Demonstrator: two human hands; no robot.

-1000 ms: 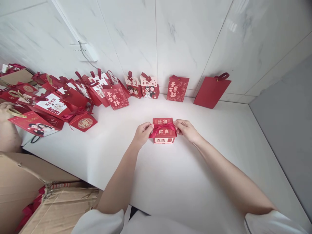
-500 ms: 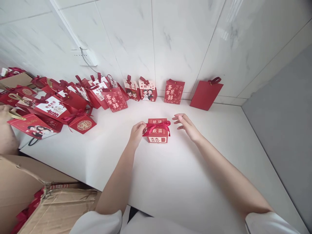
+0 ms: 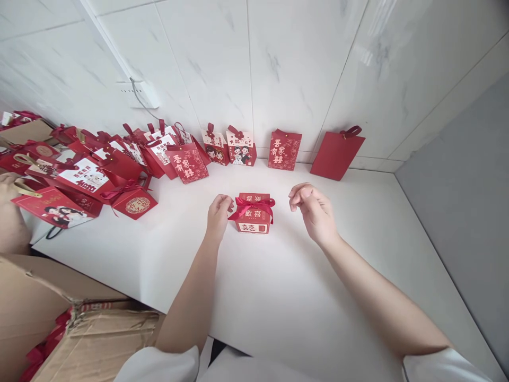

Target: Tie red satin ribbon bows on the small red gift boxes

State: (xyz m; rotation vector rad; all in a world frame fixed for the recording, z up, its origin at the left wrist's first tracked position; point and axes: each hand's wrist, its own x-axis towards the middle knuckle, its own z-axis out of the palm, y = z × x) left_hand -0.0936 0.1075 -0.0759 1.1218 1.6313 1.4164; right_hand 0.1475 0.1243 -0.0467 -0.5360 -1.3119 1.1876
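A small red gift box [image 3: 253,228] with cream and gold lettering stands on the white table. A glossy dark red ribbon [image 3: 256,205] is tied over its top in a bow, with one tail reaching out to the left. Beside that tail is my left hand [image 3: 218,216], its fingertips pinched together; whether they hold the ribbon's end I cannot make out. To the right of the box, apart from it, my right hand [image 3: 316,211] hovers with fingers curled in and thumb against them, nothing showing in it.
Red paper gift bags [image 3: 283,150] stand along the tiled wall, among them a plain red one [image 3: 338,155]. Many more boxes and bags crowd the left, by another person's hand [image 3: 8,188]. An open cardboard carton [image 3: 107,339] sits below the table's left edge.
My left hand has shifted left, and the box has slid slightly left too. My right hand has moved a little right, away from the box, and its fingers have curled in.
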